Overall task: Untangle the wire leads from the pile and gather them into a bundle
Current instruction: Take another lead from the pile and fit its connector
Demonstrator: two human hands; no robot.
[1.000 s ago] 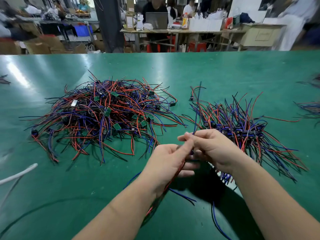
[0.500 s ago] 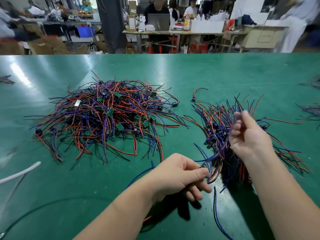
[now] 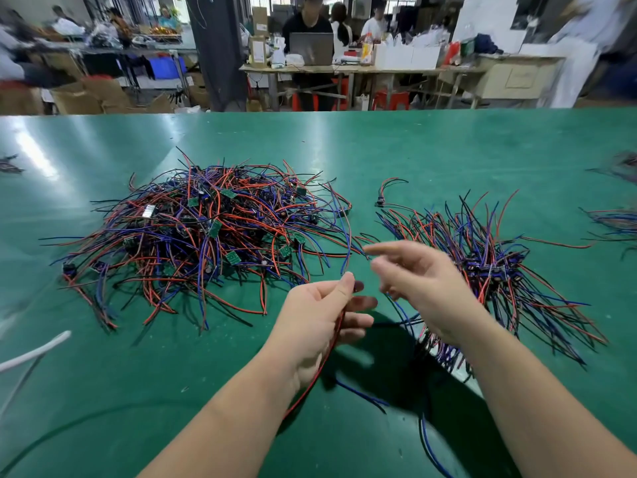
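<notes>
A big tangled pile of red, blue and black wire leads (image 3: 206,236) with small green boards lies on the green table, left of centre. A sorted bundle of the same leads (image 3: 499,270) fans out on the right. My left hand (image 3: 320,315) pinches a lead (image 3: 324,360) whose red and blue wires trail down under the wrist toward me. My right hand (image 3: 420,284) hovers just right of it, blurred, with the fingers extended toward the pile and nothing in them.
A single lead (image 3: 386,191) lies apart behind the bundle. More leads (image 3: 613,222) sit at the right edge. A white cable (image 3: 31,353) crosses the table's left edge. Loose blue wires (image 3: 427,443) lie near me. Workbenches and people stand beyond the table's far edge.
My right hand left the sorted bundle and swung back left toward my left hand. My left hand rose a little, still pinching wire.
</notes>
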